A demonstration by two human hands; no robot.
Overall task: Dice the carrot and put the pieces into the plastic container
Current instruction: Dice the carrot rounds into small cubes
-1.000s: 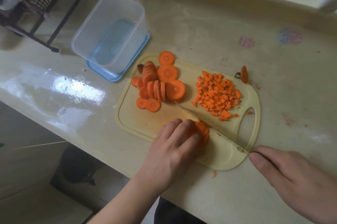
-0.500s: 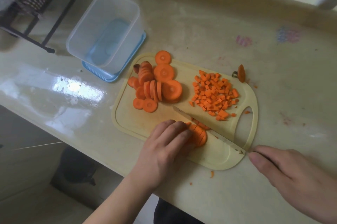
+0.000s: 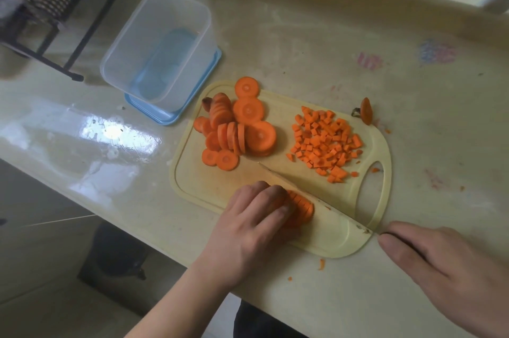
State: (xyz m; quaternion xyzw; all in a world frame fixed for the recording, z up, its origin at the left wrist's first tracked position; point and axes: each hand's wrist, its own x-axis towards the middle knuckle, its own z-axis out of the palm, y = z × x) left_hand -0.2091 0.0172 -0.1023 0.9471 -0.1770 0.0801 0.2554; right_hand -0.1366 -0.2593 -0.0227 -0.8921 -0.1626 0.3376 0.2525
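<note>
On a cream cutting board [image 3: 209, 180] lie a heap of round carrot slices [image 3: 237, 131] at the left and a pile of small carrot dice [image 3: 325, 142] at the right. My left hand [image 3: 256, 224] holds down a stack of carrot strips [image 3: 301, 206] at the board's near edge, fingers curled over it. My right hand [image 3: 446, 268] grips the handle of a knife [image 3: 311, 194]; the blade lies across the board against the stack's far side. A clear plastic container [image 3: 157, 45] stands empty at the back left.
The container sits on its blue lid [image 3: 170, 114]. A carrot end piece [image 3: 366, 114] lies off the board's far right corner. Small carrot crumbs [image 3: 321, 264] dot the counter near its front edge. A black wire rack [image 3: 55, 7] occupies the back left.
The knife blade has shifted along the carrot stack under my left hand, which stays pressed on it. The view has drifted slightly.
</note>
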